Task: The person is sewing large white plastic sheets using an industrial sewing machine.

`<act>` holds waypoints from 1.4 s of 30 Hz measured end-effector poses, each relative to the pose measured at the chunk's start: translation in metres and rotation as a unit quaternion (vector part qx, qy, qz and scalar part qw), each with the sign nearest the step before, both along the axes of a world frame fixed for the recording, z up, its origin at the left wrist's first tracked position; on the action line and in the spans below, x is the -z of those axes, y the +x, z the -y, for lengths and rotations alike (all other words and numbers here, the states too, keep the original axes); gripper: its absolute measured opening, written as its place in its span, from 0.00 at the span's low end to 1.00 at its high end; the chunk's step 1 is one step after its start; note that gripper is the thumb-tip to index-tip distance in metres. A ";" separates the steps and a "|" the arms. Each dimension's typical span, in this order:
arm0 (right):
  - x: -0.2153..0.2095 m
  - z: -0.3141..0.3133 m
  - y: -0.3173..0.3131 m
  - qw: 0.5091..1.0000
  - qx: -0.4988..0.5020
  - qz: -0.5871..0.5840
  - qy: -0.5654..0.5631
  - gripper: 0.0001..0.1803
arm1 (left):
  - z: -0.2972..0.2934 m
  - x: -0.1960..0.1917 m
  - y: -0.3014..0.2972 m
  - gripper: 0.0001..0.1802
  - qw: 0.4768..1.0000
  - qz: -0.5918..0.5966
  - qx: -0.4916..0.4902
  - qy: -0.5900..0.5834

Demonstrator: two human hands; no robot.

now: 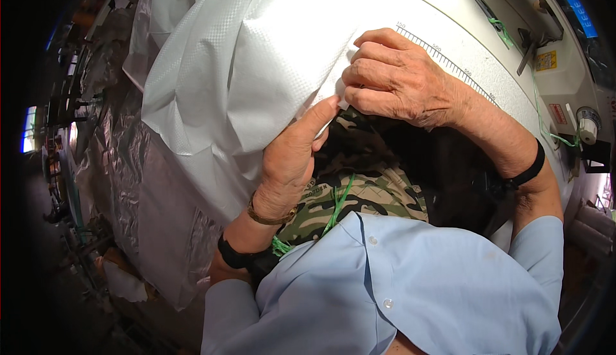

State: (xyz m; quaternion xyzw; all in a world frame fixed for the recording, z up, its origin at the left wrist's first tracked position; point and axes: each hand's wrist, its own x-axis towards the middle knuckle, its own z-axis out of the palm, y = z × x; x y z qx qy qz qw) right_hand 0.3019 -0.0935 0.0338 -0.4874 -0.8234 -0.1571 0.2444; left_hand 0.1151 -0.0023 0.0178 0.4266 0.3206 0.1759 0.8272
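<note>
The white sheet (256,66), woven-looking with a fine checked texture, spreads over the far middle and left of the bench (462,53) and falls in deep folds toward the near left. Its edge, at the middle of the scene, is held between both hands. The left hand (289,149) has a narrow grip on that edge, its thumb lying along the top and pointing far right. The right hand (398,76), just beyond the left thumb, has a narrow grip on the same edge with curled fingers; its fingertips are partly hidden.

A printed scale (446,58) curves along the bench from behind the right hand to above the right forearm. Farther right lie a dark, slender pointed tool (478,2) and, by its near end, a tangle of green thread (500,33). At the far right stands a pale machine body (564,88) with a white knob (588,126); beyond it a blue-lit display (581,15) glows.

Nearer, below the hands, camouflage cloth (398,191) covers the lap, with green strings (339,207) across it. The light blue shirt (443,278) fills the near middle. On the left, crumpled clear plastic (119,175) hangs beside the white sheet.
</note>
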 end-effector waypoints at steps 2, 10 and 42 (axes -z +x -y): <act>-0.001 0.000 0.000 1.000 -0.002 0.001 -0.006 0.05 | -0.008 0.004 -0.002 0.09 1.000 0.011 0.021 -0.020; 0.005 0.000 0.002 0.999 -0.010 -0.034 -0.040 0.06 | -0.003 0.008 -0.005 0.08 0.999 0.000 0.036 0.028; 0.006 0.007 -0.008 0.998 -0.007 -0.029 0.048 0.08 | 0.003 -0.027 -0.004 0.25 0.631 0.002 0.074 0.772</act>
